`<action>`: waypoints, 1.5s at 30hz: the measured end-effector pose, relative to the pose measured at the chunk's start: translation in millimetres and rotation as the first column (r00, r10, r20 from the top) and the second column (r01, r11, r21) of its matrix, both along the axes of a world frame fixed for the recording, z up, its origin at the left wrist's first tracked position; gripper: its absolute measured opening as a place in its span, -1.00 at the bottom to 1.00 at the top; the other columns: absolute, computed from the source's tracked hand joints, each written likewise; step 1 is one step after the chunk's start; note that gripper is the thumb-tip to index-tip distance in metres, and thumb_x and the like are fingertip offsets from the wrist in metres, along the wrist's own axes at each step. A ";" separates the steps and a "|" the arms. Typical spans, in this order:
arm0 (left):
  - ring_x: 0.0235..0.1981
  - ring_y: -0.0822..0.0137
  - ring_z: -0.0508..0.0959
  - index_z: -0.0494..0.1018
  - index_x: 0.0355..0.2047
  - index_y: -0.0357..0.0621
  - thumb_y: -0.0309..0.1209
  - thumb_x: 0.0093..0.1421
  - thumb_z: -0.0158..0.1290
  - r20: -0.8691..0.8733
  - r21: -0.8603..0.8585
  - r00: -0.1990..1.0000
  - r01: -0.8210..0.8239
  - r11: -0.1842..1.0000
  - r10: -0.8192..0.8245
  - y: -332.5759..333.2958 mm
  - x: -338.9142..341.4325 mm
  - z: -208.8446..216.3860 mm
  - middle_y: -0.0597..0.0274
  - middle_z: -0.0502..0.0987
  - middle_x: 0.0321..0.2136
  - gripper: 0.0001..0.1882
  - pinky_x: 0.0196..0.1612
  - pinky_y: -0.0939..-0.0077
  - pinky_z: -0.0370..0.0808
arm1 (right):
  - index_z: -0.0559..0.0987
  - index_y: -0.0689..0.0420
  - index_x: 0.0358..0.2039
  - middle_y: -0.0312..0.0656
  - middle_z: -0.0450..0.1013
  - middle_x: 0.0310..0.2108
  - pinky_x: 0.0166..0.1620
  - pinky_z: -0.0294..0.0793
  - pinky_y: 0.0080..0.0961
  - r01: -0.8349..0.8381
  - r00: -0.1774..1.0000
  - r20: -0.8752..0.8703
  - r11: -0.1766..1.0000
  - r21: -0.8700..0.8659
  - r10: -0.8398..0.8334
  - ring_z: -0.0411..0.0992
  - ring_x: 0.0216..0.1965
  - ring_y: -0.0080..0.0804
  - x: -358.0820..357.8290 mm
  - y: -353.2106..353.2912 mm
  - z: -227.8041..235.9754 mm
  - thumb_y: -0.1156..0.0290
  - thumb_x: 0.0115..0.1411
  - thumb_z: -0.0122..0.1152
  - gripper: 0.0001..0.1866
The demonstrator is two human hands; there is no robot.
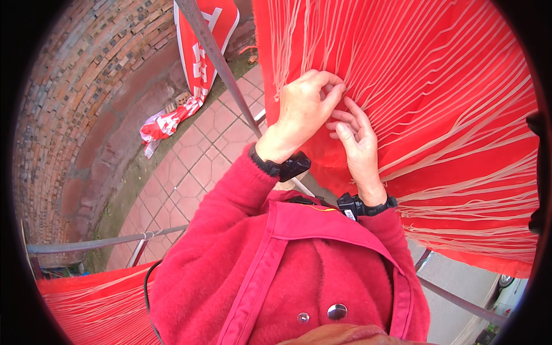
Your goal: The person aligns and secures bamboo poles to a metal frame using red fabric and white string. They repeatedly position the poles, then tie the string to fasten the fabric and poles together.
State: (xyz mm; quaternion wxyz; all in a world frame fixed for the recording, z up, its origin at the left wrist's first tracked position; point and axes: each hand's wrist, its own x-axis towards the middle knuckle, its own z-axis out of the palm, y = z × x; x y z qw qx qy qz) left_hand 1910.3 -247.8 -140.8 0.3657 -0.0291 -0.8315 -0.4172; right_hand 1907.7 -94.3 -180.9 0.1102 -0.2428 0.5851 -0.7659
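Observation:
Many long, thin, pale strands [397, 75] lie spread in rows over a bright red cloth [460, 190]; they look like noodles or soft cord, and I cannot tell which. My left hand [303, 106] is over the strands, with thumb and forefinger pinched together on them. Just to its right and nearer to me, my right hand [359, 144] is half curled, its forefinger stretched toward the left fingertips. Its thumb stands apart from the forefinger, and nothing shows in its grip. Each wrist wears a black strap with a small box.
A grey metal pole [215, 54] slants past the cloth's left edge. Another rail [103, 246] runs at the lower left, above a second strand-covered red cloth [98, 305]. Beyond are paving tiles [190, 167], a brick wall [86, 86] and a crumpled red-and-white banner [195, 63].

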 end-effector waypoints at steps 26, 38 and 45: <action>-0.22 0.44 0.62 0.49 -0.19 -0.22 -0.42 0.35 0.10 0.027 0.700 0.813 0.400 0.592 -0.582 -7.5 69.2 -3.2 0.19 0.64 -0.27 -0.87 -0.12 0.55 0.55 | 0.56 0.17 -0.15 -0.30 0.51 -0.18 -0.07 0.38 -0.64 0.100 0.982 -0.149 0.987 -0.126 -0.119 0.42 -0.18 -0.60 6.5 8.3 -0.7 0.44 0.34 0.16 -0.87; -0.23 0.45 0.62 0.49 -0.15 -0.26 -0.43 0.32 0.13 -0.001 0.734 0.740 0.457 0.502 -0.672 -9.2 86.8 12.1 0.21 0.63 -0.31 -0.83 -0.11 0.56 0.56 | 0.44 0.27 0.18 -0.01 0.54 -0.09 0.06 0.51 -0.43 0.285 0.885 -0.440 0.923 0.258 -0.150 0.54 -0.01 -0.34 28.7 20.7 17.4 0.54 0.27 0.20 -0.55; -0.21 0.44 0.65 0.52 -0.13 -0.31 -0.50 0.28 0.15 0.042 0.547 0.843 0.429 0.719 -0.536 4.6 83.5 6.8 0.24 0.64 -0.28 -0.81 -0.12 0.56 0.58 | 0.54 0.29 0.00 -0.25 0.54 -0.19 -0.11 0.53 -0.57 0.173 0.934 -0.306 0.983 -0.067 -0.185 0.53 -0.16 -0.52 28.5 10.5 37.1 0.44 0.34 0.20 -0.73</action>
